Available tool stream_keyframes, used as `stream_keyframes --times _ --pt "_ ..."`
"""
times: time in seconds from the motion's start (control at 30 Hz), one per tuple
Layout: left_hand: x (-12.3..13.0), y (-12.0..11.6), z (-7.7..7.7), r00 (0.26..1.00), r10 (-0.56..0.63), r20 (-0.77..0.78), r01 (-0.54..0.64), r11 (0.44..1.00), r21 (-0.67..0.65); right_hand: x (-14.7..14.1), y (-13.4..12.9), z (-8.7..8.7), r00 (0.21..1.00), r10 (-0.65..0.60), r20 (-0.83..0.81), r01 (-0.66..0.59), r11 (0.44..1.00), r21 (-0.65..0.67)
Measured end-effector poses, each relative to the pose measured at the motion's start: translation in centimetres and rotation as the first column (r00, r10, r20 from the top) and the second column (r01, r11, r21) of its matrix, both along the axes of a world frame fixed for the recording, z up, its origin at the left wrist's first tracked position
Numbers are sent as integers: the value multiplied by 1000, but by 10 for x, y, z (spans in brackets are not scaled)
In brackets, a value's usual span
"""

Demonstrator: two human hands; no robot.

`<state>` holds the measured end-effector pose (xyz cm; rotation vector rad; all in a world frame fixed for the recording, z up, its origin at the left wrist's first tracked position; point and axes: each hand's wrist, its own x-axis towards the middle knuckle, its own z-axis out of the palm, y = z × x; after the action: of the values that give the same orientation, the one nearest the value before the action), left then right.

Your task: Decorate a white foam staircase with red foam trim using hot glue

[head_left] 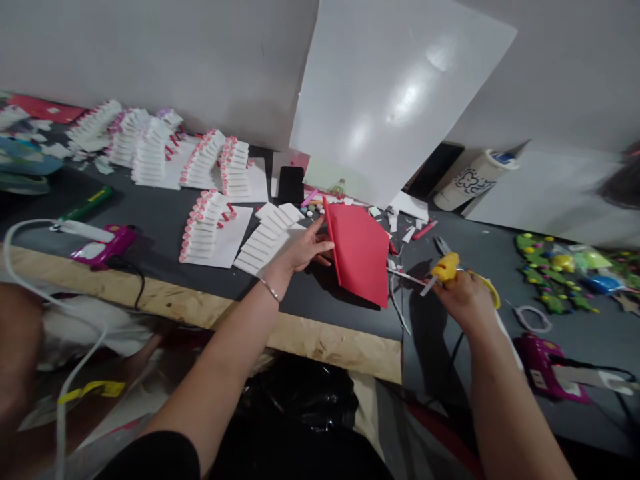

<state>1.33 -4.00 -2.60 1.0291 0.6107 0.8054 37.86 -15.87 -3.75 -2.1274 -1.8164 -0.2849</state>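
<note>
Forearms come up from the bottom edge, a black sleeve point(155, 457) on the left one. Clock directions are from the red card point(357, 253), which lies tilted over the dark table point(310, 290) near its front edge. At nine o'clock, the left hand point(305, 252) touches the card's left edge, thumb and forefinger apart; the fingers beneath are partly hidden, so their grip cannot be told. Between three and four o'clock, the right hand point(465, 297) has its fingers closed around a yellow tool point(445, 267), well apart from the card.

Beside the left hand, at nine o'clock, white strips point(265, 237) overlap in a row; beyond them are strips with pink ends point(203, 223). A phone point(291, 185) lies at ten o'clock, a white board point(395, 93) leans toward twelve, and a patterned cup point(470, 180) is at two. Green decorations point(555, 273) lie at three, a purple box point(543, 373) at four. Toward seven, below the table edge, is a black bag point(310, 393).
</note>
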Motion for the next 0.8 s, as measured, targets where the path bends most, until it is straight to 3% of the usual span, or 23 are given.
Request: stream_keyframes --times 0.17,0.3,0.37,0.43,0.5,0.6,0.67,0.8 --pt "-1 0 2 1000 12 3 -12 999 31 1 13 1 999 -18 42 22 995 -100" --pt "0 0 1 999 34 28 -35 999 28 -17 3 21 999 28 17 -28 999 -29" --pt "0 0 1 998 48 29 -48 999 21 -39 -12 36 997 22 -73 -19 999 44" --pt "1 0 2 997 65 28 -65 998 16 -71 -29 49 965 13 -262 2 998 57" --pt "2 -1 4 995 94 42 -95 995 20 -109 -46 56 841 65 -537 -124 989 -75" --pt "4 -3 8 984 158 78 -161 986 38 -161 -56 50 573 89 -815 -479 843 -244" --pt "6 -7 12 975 194 104 -200 978 50 -185 -51 39 446 32 -895 -495 841 -217" --pt "13 -16 17 971 199 132 -207 977 51 -206 -24 20 192 -54 -980 -362 924 -122"
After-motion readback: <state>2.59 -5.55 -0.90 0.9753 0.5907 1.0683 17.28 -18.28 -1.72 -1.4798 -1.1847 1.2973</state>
